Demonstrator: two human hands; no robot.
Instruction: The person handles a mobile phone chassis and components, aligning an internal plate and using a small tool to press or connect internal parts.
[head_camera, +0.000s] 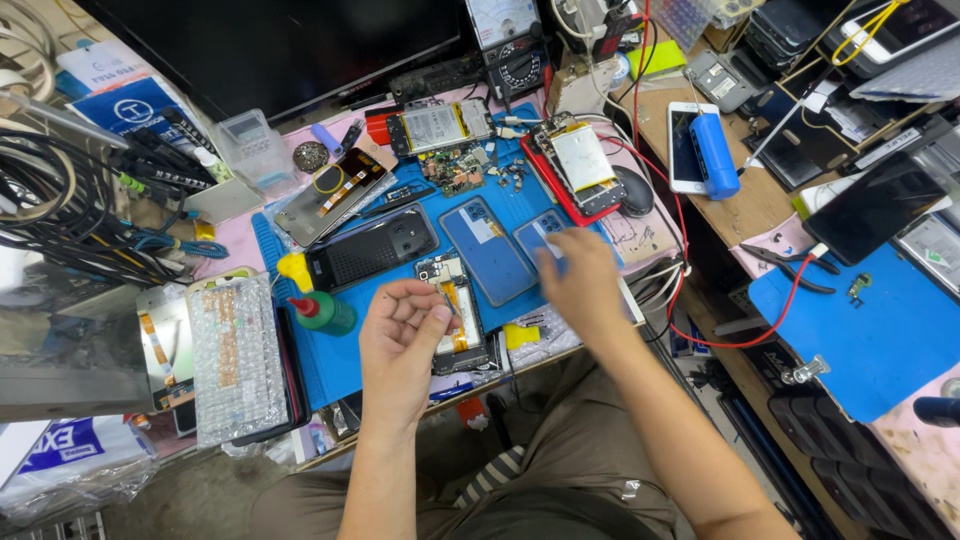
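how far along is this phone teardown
Done: the blue back cover is off and lies on the blue mat. In hand: the left hand pinches a small part over the opened phone; the right hand reaches toward a second blue cover. Left: the phone is uncovered.

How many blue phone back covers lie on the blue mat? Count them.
2: a large blue back cover mid-mat, and a smaller blue back cover beside it, partly under the right hand. More may be hidden.
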